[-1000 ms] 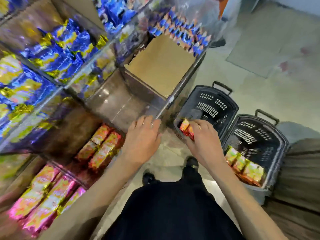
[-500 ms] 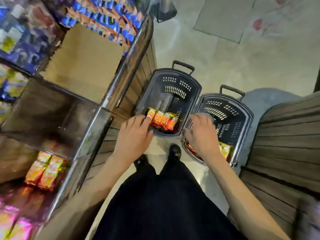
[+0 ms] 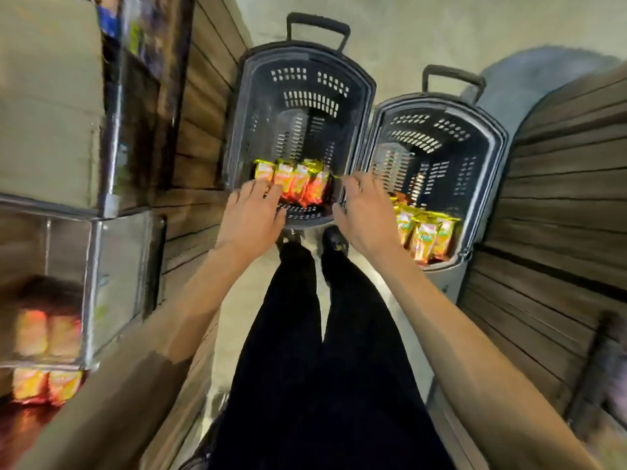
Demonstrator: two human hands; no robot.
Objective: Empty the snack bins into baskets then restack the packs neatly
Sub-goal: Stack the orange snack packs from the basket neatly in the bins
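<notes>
The right hand (image 3: 364,215) had been brought across from the right basket (image 3: 502,154) to the left basket (image 3: 237,130) in the half second before, and the view had been tipped down so that both baskets were seen from above. The left hand (image 3: 252,215) was held over the near rim of the left basket, its fingers apart and nearly straight, the tips laid at the left end of a row of packs (image 3: 298,181). The right hand was held at the row's right end, where the two baskets' rims ran just beside each other. Its fingers were spread and lightly bent and nothing was seen clamped in them, though whether the tips touched the last pack could not be told. The row, four orange-and-yellow packs stood upright side by side, was set near the front wall of the left basket. In the near corner of the right basket other packs (image 3: 424,235) of the same colours were stacked, apart from both hands. Both baskets were stood on the pale floor (image 3: 407,28), handles away from the person, between walls of wood panelling (image 3: 559,198). At far left a clear bin (image 3: 118,266) was seen, blurred, with binned packs (image 3: 44,334) behind its wall. Black trousers (image 3: 322,351) and shoes (image 3: 334,237) were seen below the hands.
</notes>
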